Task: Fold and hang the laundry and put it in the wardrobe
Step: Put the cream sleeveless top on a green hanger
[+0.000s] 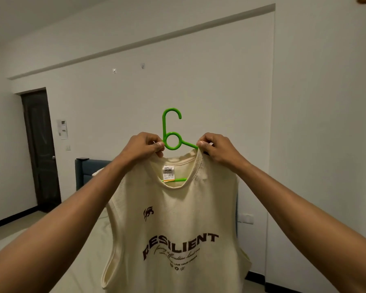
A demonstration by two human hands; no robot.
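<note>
A cream sleeveless shirt (173,225) with dark "RESILIENT" print hangs in front of me, held up at chest height. A bright green plastic hanger (172,132) sits inside its neck opening; the hook and loop stick out above the collar, and its lower bar shows behind a white price tag. My left hand (145,145) pinches the shirt's left shoulder together with the hanger arm. My right hand (215,148) pinches the right shoulder at the other hanger arm. The hanger's arms are hidden under the fabric and fingers.
A white wall stands close behind the shirt. A dark wooden door (41,149) is at the left. A blue headboard (87,172) and pale bed (89,261) lie below and behind the shirt. Two small wall hooks (114,70) sit high up.
</note>
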